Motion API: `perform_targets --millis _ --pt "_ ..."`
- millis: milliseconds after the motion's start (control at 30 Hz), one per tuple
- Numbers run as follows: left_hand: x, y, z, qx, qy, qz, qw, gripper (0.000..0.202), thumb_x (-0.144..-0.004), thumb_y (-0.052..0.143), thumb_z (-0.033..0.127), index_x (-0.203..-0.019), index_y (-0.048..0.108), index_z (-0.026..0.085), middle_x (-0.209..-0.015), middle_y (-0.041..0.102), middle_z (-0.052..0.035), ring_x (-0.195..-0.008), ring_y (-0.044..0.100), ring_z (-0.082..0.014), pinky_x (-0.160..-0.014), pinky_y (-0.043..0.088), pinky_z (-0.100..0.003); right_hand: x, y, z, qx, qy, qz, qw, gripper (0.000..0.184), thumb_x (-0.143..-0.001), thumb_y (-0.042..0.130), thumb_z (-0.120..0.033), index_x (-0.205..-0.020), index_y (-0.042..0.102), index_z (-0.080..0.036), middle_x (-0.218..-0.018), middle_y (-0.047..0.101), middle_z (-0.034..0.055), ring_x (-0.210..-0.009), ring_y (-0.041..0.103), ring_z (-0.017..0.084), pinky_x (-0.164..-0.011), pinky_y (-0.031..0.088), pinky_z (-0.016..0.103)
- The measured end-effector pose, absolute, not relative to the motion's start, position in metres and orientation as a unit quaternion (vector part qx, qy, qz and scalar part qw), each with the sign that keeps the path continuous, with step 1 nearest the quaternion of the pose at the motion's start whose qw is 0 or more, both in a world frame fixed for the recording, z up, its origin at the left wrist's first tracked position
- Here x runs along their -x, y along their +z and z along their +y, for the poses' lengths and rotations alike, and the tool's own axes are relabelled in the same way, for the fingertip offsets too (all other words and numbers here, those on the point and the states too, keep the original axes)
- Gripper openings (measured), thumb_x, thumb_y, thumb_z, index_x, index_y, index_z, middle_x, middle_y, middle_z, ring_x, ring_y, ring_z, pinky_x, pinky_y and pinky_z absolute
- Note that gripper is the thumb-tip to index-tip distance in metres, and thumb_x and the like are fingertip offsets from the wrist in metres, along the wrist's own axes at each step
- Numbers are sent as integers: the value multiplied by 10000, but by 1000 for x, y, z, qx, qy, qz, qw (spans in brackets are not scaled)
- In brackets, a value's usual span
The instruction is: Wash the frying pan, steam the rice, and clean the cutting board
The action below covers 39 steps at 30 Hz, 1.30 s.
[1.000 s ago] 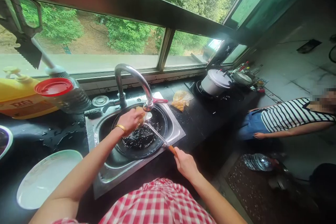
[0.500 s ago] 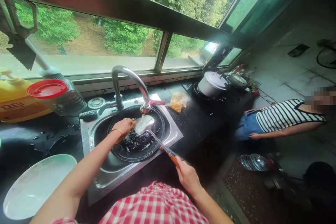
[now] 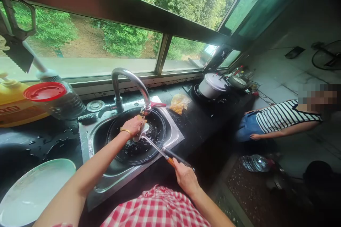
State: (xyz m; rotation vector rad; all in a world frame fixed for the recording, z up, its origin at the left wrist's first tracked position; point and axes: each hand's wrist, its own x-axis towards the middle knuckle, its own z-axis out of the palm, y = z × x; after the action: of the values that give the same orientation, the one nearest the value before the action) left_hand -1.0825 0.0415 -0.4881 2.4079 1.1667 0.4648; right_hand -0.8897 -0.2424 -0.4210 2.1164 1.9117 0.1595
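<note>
My left hand (image 3: 132, 126), a gold bangle on its wrist, is closed on a yellowish scrubbing pad and presses it onto the bowl of a metal ladle (image 3: 151, 142) under the tap (image 3: 129, 83). My right hand (image 3: 185, 176) grips the ladle's orange wooden handle end at the sink's front edge. The ladle slants over a black wok (image 3: 157, 131) lying in the steel sink (image 3: 174, 136). Water stands in the wok.
A white plate (image 3: 34, 191) lies on the wet black counter at the left. A yellow oil jug (image 3: 12, 104) and a red-lidded jar (image 3: 53, 99) stand by the window. A pressure cooker (image 3: 213, 85) sits on the stove. A person in a striped top (image 3: 285, 117) crouches at the right.
The ladle's bowl, turned face-up under the tap half a second ago, is now covered by my left hand with the pad. My right hand keeps its grip on the handle.
</note>
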Motion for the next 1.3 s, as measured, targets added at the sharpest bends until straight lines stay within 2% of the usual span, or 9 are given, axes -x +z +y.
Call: perform_targets --millis 133,333,433,533,700,800,967,1133,1300 --pt "1080 -487 34 -892 208 348 201 377 -887 324 339 -1197 539 340 -1055 521 -71 -933 531 -202 -766 417 -287 894 -418 -235 -746 52 648 143 475 -882 302 -170 -1347 397 -186 -821 604 97 -686 613 185 -633 453 270" --pt "1078 -485 35 -878 186 376 230 364 -865 374 296 -1172 556 369 -1051 519 -60 -927 532 -201 -778 412 -290 892 -417 -231 -742 53 654 136 485 -873 309 -172 -1352 384 -185 -835 610 102 -682 609 177 -631 455 262" --pt "1075 -485 32 -885 209 345 232 350 -866 374 343 -1160 556 398 -1064 524 -44 -921 536 -192 -769 415 -278 892 -417 -231 -743 69 650 140 476 -875 319 -173 -1345 390 -187 -852 614 97 -697 614 172 -636 461 250" --pt "1076 -490 38 -858 175 414 247 385 -869 327 415 -1168 558 341 -1049 535 -76 -875 561 -216 -725 437 -306 892 -419 -233 -735 94 654 151 473 -873 335 -162 -1343 392 -190 -849 615 80 -695 619 161 -633 465 233" --pt "1093 -508 63 -811 86 500 291 371 -853 353 348 -1069 628 224 -1085 539 -128 -860 585 -242 -711 447 -317 887 -422 -240 -733 118 657 128 457 -872 354 -148 -1324 414 -183 -816 616 66 -683 624 153 -631 472 223" --pt "1097 -503 58 -782 132 540 281 418 -883 281 361 -1164 575 263 -1091 529 -122 -874 580 -241 -726 441 -326 884 -421 -240 -746 120 645 112 458 -870 356 -142 -1322 417 -181 -826 621 69 -699 628 155 -642 478 225" --pt "1073 -480 31 -826 226 448 257 426 -891 244 459 -1241 479 401 -1040 522 -63 -873 564 -200 -727 438 -298 888 -425 -233 -736 117 652 141 484 -849 367 -123 -1323 429 -198 -794 616 65 -657 623 159 -608 475 229" --pt "1080 -499 45 -800 120 510 292 393 -837 392 405 -1172 567 298 -1101 513 -124 -891 579 -263 -726 441 -347 882 -432 -240 -738 95 660 105 517 -832 354 -109 -1341 404 -181 -834 631 72 -719 626 162 -687 489 244" --pt "1089 -497 48 -785 163 529 280 433 -891 258 378 -1265 471 332 -1089 515 -104 -887 574 -231 -741 438 -330 876 -426 -240 -772 51 633 44 512 -836 350 -129 -1340 406 -199 -945 649 74 -836 629 166 -759 489 257"
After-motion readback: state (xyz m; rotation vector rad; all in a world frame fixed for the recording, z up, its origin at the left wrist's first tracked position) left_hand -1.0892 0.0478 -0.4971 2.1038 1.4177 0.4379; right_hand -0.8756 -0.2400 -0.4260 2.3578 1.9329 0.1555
